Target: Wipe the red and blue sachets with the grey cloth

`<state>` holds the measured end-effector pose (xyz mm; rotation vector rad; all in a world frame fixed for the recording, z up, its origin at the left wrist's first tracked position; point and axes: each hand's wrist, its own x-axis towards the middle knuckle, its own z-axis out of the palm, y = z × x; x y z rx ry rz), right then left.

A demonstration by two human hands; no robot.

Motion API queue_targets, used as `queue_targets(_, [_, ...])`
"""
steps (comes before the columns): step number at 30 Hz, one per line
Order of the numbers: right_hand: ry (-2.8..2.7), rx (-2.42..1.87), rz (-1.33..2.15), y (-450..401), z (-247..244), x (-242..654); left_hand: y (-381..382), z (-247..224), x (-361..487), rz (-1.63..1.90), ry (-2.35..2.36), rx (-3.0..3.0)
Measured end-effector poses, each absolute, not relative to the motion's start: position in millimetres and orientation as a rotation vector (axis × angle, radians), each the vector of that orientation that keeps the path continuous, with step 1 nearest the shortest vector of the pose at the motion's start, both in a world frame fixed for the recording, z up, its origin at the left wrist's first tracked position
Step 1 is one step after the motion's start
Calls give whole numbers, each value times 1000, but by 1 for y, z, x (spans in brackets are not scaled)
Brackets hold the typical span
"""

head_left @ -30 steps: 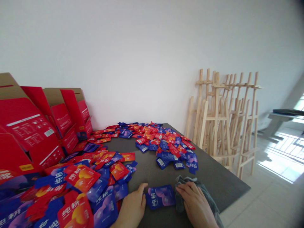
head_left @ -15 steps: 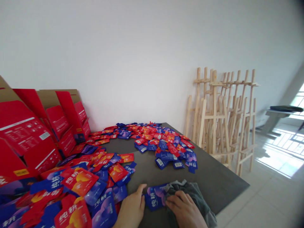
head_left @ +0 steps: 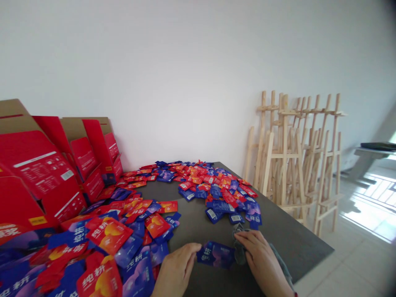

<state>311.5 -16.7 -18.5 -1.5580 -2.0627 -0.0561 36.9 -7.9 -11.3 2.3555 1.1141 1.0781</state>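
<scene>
A blue-purple pouch (head_left: 217,255) with white lettering lies between my two hands, just over the dark tabletop. My left hand (head_left: 177,268) pinches its left end between thumb and fingers. At the pouch's right end, my right hand (head_left: 262,260) is closed on a grey-green cloth (head_left: 239,248); part of the cloth trails behind the wrist. Whether the cloth touches the pouch, I cannot tell. Close by on the left is a heap of red and blue pouches (head_left: 108,235), several of them overlapping.
Open red cardboard boxes (head_left: 46,173) line the table's left side. A second pile of red and blue pouches (head_left: 216,187) spreads over the far part of the dark table (head_left: 291,235). Wooden easels (head_left: 287,156) lean by the white wall at right.
The cloth and my right hand have moved right, uncovering more of the pouch. My left hand now pinches the pouch's end, and the pouch looks tilted. The whole view has shifted slightly.
</scene>
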Motion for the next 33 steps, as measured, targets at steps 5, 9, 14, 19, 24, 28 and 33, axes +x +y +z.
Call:
queue_targets(5, [-2087, -1531, 61, -17, -17, 302, -11, -4, 37, 1060, 924, 2678])
queue_targets(9, [-2042, -1548, 88, -5, -17, 299, -11, 1, 37, 1082, 871, 2801])
queue_targets(14, [-2025, -1534, 103, 7, -13, 295, -10, -12, 41, 1105, 704, 3107])
queue_targets(19, [-2176, -1387, 126, -8, -4, 289, -5, -20, 47, 703, 668, 3018])
queue_targets(24, [-2322, -1280, 12, -21, 0, 261, -3, -18, 45, 772, 719, 2515])
queue_targets(28, [-2416, -1163, -142, -12, -24, 242, 3, -32, 43, 759, 801, 2357])
queue_targets(33, [-2361, -1170, -209, -2, -50, 248, 6, -33, 43, 674, 967, 2543])
